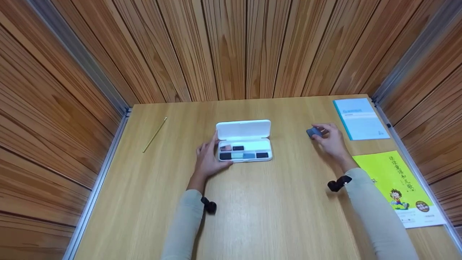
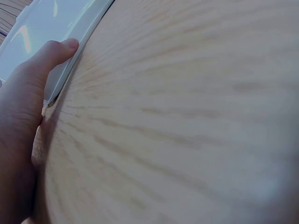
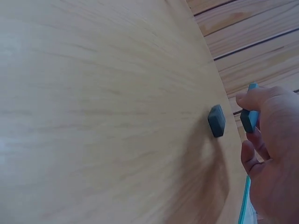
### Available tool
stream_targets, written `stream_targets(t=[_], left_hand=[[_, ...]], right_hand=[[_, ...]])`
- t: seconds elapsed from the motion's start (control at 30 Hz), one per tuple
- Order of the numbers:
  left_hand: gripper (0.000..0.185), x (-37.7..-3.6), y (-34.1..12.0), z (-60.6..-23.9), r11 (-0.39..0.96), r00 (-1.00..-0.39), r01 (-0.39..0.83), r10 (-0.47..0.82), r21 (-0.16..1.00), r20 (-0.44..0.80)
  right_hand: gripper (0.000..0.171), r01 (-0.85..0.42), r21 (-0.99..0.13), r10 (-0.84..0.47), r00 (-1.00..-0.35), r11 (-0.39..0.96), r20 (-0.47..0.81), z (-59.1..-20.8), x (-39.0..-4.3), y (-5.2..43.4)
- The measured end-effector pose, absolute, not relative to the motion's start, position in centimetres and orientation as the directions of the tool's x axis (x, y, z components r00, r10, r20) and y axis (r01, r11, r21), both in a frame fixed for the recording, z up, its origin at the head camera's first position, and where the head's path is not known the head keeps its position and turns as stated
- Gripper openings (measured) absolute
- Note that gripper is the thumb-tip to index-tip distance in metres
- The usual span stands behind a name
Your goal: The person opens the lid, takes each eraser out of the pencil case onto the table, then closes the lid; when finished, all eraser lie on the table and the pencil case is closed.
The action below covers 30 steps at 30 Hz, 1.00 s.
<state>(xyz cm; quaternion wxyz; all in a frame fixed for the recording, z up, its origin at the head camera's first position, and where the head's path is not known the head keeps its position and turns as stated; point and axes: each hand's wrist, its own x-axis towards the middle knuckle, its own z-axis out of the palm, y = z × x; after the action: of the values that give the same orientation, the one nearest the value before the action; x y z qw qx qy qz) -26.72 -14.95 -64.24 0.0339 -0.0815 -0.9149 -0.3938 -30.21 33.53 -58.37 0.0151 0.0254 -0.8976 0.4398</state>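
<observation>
A white pencil case (image 1: pixel 244 130) lies with its lid raised in the middle of the table. Inside are several dark and light blue blocks and a pinkish block (image 1: pixel 226 148). My left hand (image 1: pixel 209 159) holds the case's left end, thumb along the front edge and fingers up the left side. Out to the right, my right hand (image 1: pixel 332 142) pinches a blue-grey eraser (image 3: pixel 250 116) between thumb and fingers. A second dark eraser (image 3: pixel 216 121) is on the table just beyond it in the right wrist view; the two overlap in the head view.
A gold pencil-like stick (image 1: pixel 154 135) lies at the left. At the back right is a pale blue booklet (image 1: pixel 362 119). A yellow-green book (image 1: pixel 397 180) lies nearer on the right, partly under the right forearm. Wood-panelled walls (image 1: pixel 231 50) enclose the table.
</observation>
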Motion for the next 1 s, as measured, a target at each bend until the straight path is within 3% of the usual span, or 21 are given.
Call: stream_targets(t=[1.0], left_hand=[[0.134, -26.7, -15.2, -64.3, 0.663, -0.981, 0.194, 0.135, 0.723, 0.139]], right_hand=[[0.043, 0.041, -0.799, 0.050, -0.999, 0.599, -0.014, -59.9, -30.9, 36.5]])
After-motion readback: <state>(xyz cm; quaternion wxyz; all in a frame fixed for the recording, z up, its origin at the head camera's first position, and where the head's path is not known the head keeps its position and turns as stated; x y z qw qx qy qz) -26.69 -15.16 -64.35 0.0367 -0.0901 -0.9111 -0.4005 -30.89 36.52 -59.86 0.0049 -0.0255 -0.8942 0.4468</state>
